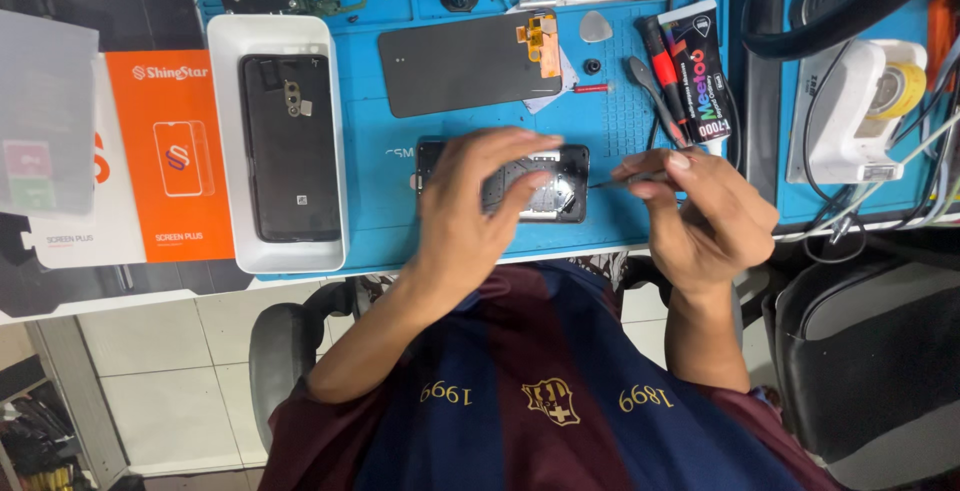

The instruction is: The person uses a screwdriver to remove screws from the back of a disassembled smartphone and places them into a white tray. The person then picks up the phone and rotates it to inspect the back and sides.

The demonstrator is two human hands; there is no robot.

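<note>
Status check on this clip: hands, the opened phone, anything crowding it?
Left hand steadies opened phone on blue mat. Right hand pinches thin tool at phone's edge. Nothing crowding.

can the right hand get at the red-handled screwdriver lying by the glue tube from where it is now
Probably yes. The right hand sits just below the red-handled screwdriver, and only a grey-handled tool lies between them on the blue mat. But its fingers already pinch thin tweezers, which it would likely have to put down.

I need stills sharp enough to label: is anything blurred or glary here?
Head view: even, bright light, soft shadows; left hand and right hand slightly motion-soft over the opened phone; mild sheen on the white tray; edges bend a little.
</note>
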